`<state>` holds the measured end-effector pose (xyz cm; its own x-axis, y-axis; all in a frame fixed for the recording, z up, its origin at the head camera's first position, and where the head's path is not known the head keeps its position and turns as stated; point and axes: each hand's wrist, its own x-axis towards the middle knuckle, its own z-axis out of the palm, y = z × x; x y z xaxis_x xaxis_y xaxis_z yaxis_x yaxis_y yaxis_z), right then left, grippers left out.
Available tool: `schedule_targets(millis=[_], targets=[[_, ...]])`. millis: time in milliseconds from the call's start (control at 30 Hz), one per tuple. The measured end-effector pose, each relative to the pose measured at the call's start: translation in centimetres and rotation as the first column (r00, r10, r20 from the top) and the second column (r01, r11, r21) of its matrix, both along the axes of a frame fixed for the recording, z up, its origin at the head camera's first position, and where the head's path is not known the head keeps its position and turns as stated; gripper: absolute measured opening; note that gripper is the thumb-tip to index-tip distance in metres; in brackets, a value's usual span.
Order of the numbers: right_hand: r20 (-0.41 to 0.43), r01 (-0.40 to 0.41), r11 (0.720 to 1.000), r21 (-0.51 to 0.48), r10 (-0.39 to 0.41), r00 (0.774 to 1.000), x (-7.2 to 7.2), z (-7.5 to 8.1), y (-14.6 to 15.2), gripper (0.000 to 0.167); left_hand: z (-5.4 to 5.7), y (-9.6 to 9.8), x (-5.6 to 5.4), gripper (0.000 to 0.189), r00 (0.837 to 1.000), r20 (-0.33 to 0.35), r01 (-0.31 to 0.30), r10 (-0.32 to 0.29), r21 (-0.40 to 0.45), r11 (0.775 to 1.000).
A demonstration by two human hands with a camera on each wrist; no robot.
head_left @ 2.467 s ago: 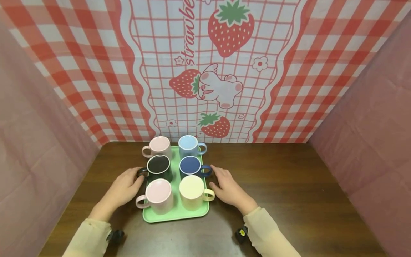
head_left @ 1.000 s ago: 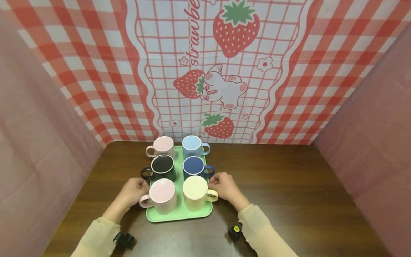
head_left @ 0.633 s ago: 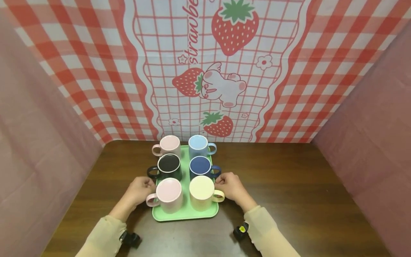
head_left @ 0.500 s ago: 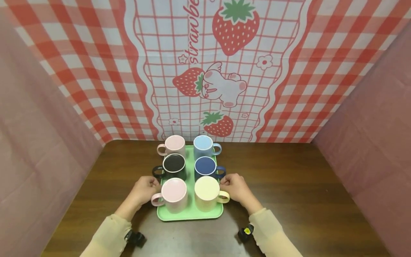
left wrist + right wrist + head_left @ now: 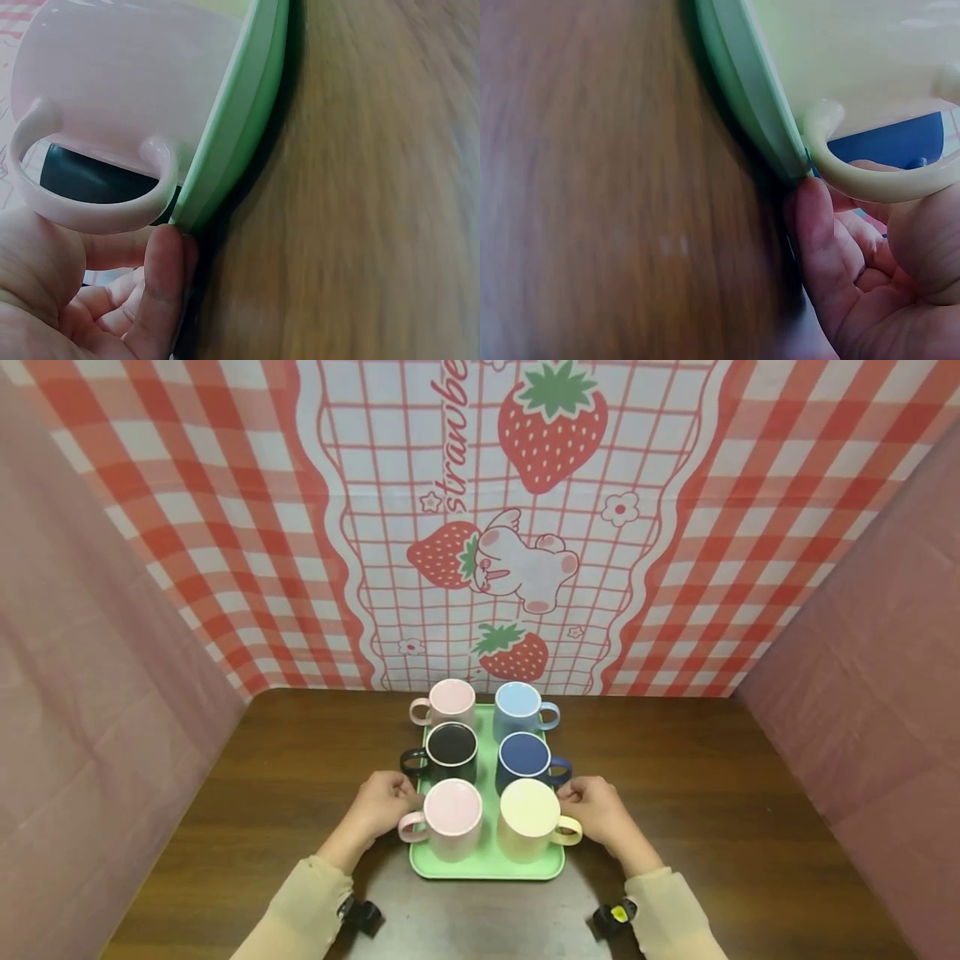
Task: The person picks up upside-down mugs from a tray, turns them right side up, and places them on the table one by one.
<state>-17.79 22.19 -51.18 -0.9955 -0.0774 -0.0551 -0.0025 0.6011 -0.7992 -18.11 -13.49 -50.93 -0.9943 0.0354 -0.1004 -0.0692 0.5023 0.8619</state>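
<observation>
Head view: we're moving the green tray (image 5: pixel 487 860) rightward
Mugs (image 5: pixel 453 818): riding along, apparently steadily
Fingers (image 5: pixel 162 262): pinching both tray sides

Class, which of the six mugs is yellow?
The yellow mug at the near right corner of the green tray, beside the right hand; the other five are pink, black or blue.

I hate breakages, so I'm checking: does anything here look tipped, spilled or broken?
Nothing stands out: the six mugs stand untipped in two rows on the tray, handles outward, with no spill or damage visible. Only the lettering behind them runs sideways.
</observation>
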Motion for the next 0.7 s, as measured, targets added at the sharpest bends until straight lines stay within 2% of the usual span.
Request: schedule_targets(millis=[167, 333, 700], targets=[[0.020, 0.031, 0.999, -0.010, -0.031, 0.999, 0.4, 0.1, 1.2, 0.006, 0.0, 1.2, -0.1, 0.016, 1.000, -0.008, 0.019, -0.019, -0.006, 1.000], [0.033, 0.030, 0.999, -0.029, -0.029, 0.999, 0.9, 0.1, 2.1, 0.007, 0.0, 2.1, 0.1, 0.018, 0.999, 0.013, 0.047, -0.046, -0.025, 0.999], [0.045, 0.033, 0.999, -0.022, -0.032, 0.998, 2.6, 0.3, 2.9, 0.007, 0.6, 2.5, 1.5, 0.019, 0.994, 0.062, 0.096, -0.094, -0.017, 0.995]])
